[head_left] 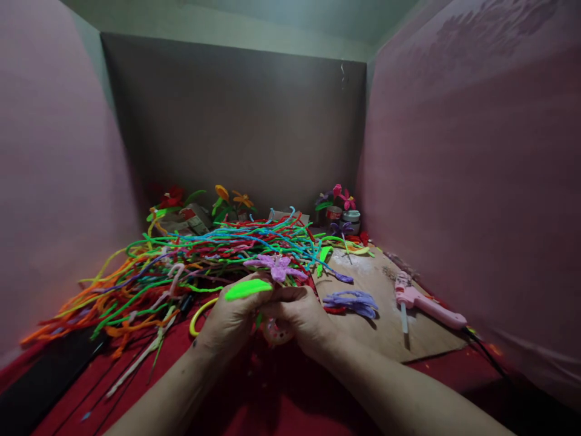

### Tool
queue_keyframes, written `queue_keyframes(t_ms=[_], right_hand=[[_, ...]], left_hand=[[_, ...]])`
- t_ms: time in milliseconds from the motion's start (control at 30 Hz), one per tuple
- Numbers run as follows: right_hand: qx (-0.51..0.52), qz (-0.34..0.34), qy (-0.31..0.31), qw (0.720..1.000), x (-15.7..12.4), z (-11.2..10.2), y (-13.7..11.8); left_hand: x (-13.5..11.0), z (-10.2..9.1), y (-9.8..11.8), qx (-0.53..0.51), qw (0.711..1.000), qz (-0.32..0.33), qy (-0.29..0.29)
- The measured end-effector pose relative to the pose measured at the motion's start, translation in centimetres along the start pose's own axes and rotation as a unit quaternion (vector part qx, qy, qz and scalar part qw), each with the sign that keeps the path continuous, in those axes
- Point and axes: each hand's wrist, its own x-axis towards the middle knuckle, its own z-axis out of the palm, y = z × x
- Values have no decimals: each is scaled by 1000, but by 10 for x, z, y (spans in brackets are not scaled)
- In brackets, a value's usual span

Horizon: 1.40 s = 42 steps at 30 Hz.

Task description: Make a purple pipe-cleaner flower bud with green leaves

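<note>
In the middle of the head view, my left hand [231, 315] and my right hand [302, 315] meet with their fingers closed together on a pipe-cleaner flower. Its lilac petals [278, 267] rise just above the fingertips. A bright green fuzzy leaf [248, 289] lies across the back of my left thumb. Most of the stem is hidden in the fingers; a bit of green shows between them. Just below my fingers is a small round, pale pinkish object [276, 332], partly covered, whose kind I cannot make out.
A big heap of coloured pipe cleaners [218, 245] spreads over the red cloth [281, 399]. On the right, a board [385, 339] bears a pink glue gun [422, 303] and a purple pipe-cleaner bundle [351, 303]. Finished flowers [242, 198] and a jar [351, 221] stand at the back wall.
</note>
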Motion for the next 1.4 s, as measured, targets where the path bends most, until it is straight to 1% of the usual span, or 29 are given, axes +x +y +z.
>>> queue_keyframes(t_ms=[200,333,400,467,533,633,733,833,933,1033,1100,1267,1333,1400], right_hand=[[-6,10,27,1000,-5,5,-8],[-2,22,43,999,-5,8,-9],[11,21,36,999,-6,8,-8],[16,18,31,999,-6,7,-7],[10,16,31,999,-6,6,-6],[-2,19,16,1000,-6,4,-5],[-15,27,12,999,-7,3,-3],[-28,23,13,999,-8,4,-1],[-32,15,9,999,-9,5,0],[-35,16,21,999,-10,5,-4],[-21,4,34,999,-11,4,-8],[-4,-2,57,998,-6,-1,-13],[-10,-1,62,998,-4,-3,-12],[-9,-5,81,997,-2,-4,-12]], left_hand=[[-1,5,2,-17,999,-18,-30],[-2,6,4,-41,998,-42,0],[-2,4,2,-49,998,-45,1],[-3,2,-1,-48,998,-36,-15],[-3,0,-4,-43,998,-14,-31],[-4,0,-5,-39,998,-11,-39],[-6,4,-2,-39,998,-14,-36],[-8,8,2,-46,997,-15,-61],[-8,6,3,-56,995,-12,-77],[-7,2,3,-58,996,-6,-71],[-6,0,5,-66,997,1,-51],[-3,1,10,-53,998,-30,-30],[-3,0,11,-38,998,-36,-23],[-2,-1,11,-15,999,-33,-16]])
